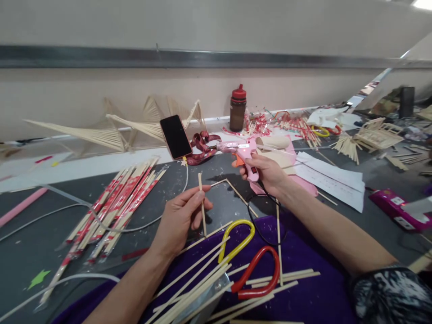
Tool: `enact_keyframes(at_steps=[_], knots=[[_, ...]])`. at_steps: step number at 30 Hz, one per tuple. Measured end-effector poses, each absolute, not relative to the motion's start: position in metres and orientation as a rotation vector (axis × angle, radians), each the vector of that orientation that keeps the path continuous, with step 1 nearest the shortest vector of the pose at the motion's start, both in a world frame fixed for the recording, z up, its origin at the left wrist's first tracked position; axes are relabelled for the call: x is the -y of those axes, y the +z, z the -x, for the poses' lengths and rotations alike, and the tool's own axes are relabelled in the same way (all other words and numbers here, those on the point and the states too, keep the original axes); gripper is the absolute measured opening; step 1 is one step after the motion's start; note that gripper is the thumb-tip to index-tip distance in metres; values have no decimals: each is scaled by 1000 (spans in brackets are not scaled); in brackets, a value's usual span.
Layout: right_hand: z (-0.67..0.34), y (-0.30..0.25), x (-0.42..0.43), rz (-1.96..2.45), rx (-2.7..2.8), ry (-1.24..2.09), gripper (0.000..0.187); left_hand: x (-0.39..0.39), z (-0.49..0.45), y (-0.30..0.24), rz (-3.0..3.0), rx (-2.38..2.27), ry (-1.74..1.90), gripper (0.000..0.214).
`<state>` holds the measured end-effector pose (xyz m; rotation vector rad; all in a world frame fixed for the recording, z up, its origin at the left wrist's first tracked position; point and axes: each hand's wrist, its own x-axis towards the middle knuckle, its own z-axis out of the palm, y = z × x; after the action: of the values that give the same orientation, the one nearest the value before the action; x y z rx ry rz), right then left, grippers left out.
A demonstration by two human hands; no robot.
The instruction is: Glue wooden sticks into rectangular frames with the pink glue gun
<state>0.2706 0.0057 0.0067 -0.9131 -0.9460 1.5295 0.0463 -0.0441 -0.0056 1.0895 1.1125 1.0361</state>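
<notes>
My left hand (184,213) pinches a short wooden stick (203,204) between thumb and fingers, holding it nearly upright. A pink glue gun (234,147) with an orange trigger is gripped in my right hand (265,171), its nozzle pointing left toward a patterned strap. Between the hands, thin sticks joined at an angle (241,196) lie on the dark table. Loose chopsticks (199,288) rest on purple cloth in front of me, with scissors (261,272) among them that have one red and one yellow handle.
Wrapped chopsticks (118,207) lie at left beside a white cable (138,229). A phone (176,137) leans against fan-shaped stick structures (118,135). Behind stands a red-capped bottle (238,110). Papers (332,180) and a purple power strip (400,209) are at right.
</notes>
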Motion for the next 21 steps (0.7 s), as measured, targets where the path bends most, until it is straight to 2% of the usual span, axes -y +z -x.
enact_keyframes(at_steps=[10,17,21], knots=[[-239,22,11,868,466,1654,20,64,-64,8,-1054,-1024,847,28],[-231,21,15,866,635,1739,21,65,-65,15,-1057,-1052,888,30],[-241,16,12,859,703,1749,14,63,-61,12,-1092,-1054,917,29]])
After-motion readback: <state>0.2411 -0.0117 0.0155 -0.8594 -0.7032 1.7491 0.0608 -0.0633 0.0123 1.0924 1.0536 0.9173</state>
